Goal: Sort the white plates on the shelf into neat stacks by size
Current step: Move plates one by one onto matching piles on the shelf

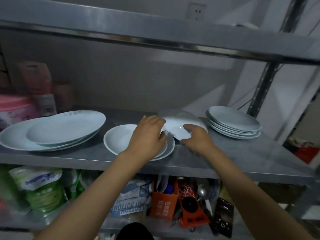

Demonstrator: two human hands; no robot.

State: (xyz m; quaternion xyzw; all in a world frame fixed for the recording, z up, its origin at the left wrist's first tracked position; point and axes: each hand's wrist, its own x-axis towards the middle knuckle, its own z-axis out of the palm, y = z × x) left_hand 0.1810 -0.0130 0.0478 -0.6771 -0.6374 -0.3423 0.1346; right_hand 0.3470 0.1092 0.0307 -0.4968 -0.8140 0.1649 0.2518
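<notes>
1. White plates sit along the metal shelf (242, 153) in three groups, and you hold one more, tilted and blurred, between your two hands.
2. Far left: a stack of large oval plates (52, 134), the upper ones smaller than the bottom one and shifted off its centre.
3. Middle: a short stack of round deep plates (119, 141), not squared up, the lower rim showing at the right. Your left forearm crosses over its right side.
4. Far right: a tidier stack of small round plates (233, 122), set well apart from the middle stack.
5. The tilted plate (180, 123) hangs over the gap between the middle and right stacks, its rim raised toward the back wall.
6. Your left hand (149, 132) has its grip curled on the plate's left edge, fingers bent over the rim.
7. Your right hand (195, 137) has its grip on the plate's near right edge, thumb over the face and fingers wrapped beneath.
8. At the shelf's far left end stand a pink container (15, 108) and a blurred pink bottle (38, 80).
</notes>
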